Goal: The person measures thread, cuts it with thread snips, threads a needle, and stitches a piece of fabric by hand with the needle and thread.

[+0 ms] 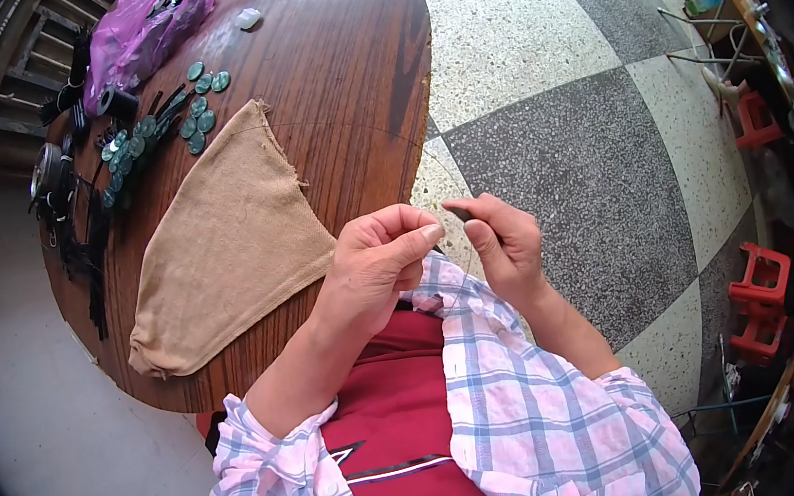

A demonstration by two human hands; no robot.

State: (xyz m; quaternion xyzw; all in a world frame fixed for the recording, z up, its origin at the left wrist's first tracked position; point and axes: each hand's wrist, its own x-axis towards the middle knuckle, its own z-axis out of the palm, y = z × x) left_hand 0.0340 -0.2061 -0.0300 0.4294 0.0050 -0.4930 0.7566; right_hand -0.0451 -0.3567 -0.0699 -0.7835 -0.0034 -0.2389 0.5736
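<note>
My left hand (380,255) is closed in a pinch, thumb against forefinger, in front of my chest. Whatever it pinches is too small to make out. Close by on the right, my right hand (506,243) is also closed, with a small dark object (457,211) between thumb and forefinger; its kind does not show. The fingertips of the two hands are slightly apart. A tan piece of cloth (225,243) with a frayed edge lies on the table beside my left wrist. A thin dark thread (334,128) runs across the tabletop from the cloth's upper corner.
On the brown wooden table (334,40) lie several green discs (199,124), a dark thread spool (117,103), black strands (90,263), a purple plastic bag (147,31) and a whitish lump (247,18). Red stools (759,285) stand on the checkered floor (566,180) at right.
</note>
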